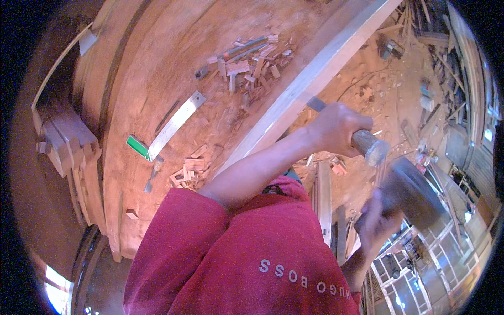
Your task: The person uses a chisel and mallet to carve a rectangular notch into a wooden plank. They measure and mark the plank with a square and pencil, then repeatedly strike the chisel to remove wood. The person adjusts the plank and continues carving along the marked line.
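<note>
My left hand [340, 129] is wrapped round the handle of a chisel [371, 148], whose butt end faces right. The chisel's metal blade points up-left, its tip at the edge of a long pale timber [283, 113] that crosses the view diagonally. My right hand [377, 223], smeared by motion, grips a dark wooden mallet [415, 194]. The mallet's head is blurred, just below and right of the chisel's butt and apart from it. Whether the chisel tip sits in a cut I cannot tell.
Left of the timber, a wide wooden surface bears a try square [176, 126] with a green stock, another chisel [153, 176], and several offcuts [239, 67] with shavings. Stacked timber [68, 139] stands at far left. Scrap wood [451, 73] and pale frames [420, 262] lie right.
</note>
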